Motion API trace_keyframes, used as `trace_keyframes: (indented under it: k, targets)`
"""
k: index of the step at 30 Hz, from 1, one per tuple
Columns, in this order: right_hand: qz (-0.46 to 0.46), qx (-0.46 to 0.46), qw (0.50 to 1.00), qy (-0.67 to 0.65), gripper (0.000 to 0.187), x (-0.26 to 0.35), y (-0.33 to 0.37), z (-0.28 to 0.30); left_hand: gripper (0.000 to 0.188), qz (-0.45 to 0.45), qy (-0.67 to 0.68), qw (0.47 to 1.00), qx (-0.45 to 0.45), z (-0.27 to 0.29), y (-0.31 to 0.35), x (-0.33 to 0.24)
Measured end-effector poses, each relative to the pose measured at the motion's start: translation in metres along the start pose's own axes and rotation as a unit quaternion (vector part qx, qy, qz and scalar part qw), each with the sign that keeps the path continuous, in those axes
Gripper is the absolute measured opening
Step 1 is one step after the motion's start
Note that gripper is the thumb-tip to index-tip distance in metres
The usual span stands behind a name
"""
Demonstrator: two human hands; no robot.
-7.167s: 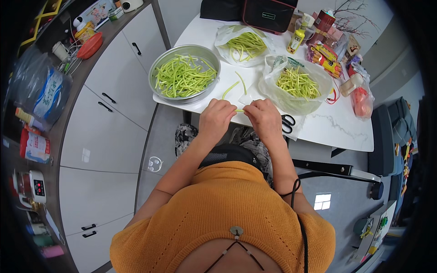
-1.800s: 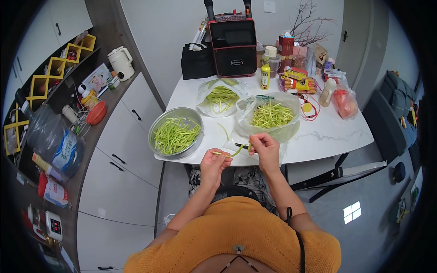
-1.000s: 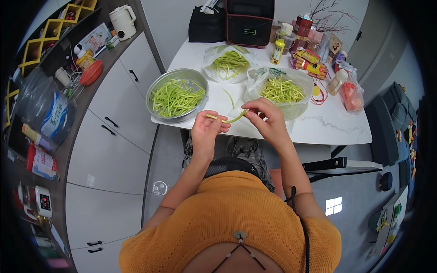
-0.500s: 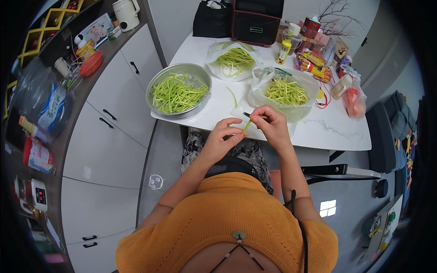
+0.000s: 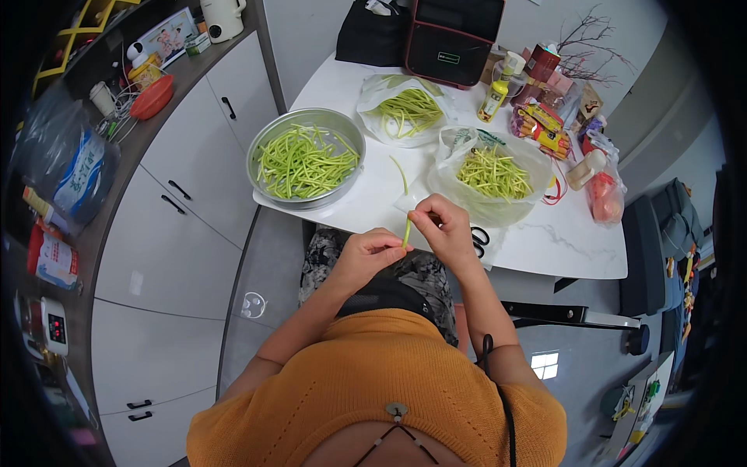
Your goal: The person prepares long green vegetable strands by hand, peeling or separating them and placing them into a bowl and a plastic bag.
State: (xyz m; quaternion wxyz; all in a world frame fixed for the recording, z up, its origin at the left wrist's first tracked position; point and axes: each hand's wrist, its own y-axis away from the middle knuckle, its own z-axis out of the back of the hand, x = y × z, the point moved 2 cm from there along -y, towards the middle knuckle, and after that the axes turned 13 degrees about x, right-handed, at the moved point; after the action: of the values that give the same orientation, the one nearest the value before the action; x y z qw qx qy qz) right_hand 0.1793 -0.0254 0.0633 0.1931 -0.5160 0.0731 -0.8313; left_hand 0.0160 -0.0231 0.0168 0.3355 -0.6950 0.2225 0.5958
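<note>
Viewed from my remote post: two bare hands, the left hand (image 5: 372, 255) and the right hand (image 5: 442, 226), each closed in a fingertip pinch on one green stem (image 5: 407, 231), held nearly upright between them at the near edge of one white table (image 5: 572, 243). I count one metal pan (image 5: 299, 204) and two translucent bags (image 5: 502, 208) (all three hold stems), one loose stem (image 5: 404, 177) and one pair of scissors (image 5: 481, 242), partly hidden.

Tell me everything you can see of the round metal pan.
The round pan looks like silvery metal, with a raised wall and a shiny rim. It sits upright near the left end of the white tabletop, holding loosely heaped green stems. Neither the left hand nor the right hand touches it.
</note>
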Motion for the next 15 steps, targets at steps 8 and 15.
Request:
trace_keyframes:
  k: [8,15]
  targets:
    - [0.116,0.079,0.981,0.132,0.009,0.015,-0.006,-0.008,0.011,0.021,0.012,0.982,-0.186,0.030,-0.004,0.001]
    - [-0.017,-0.188,0.951,0.246,0.015,-0.034,-0.021,0.070,0.016,-0.057,-0.369,0.876,-0.306,0.098,-0.014,-0.021]
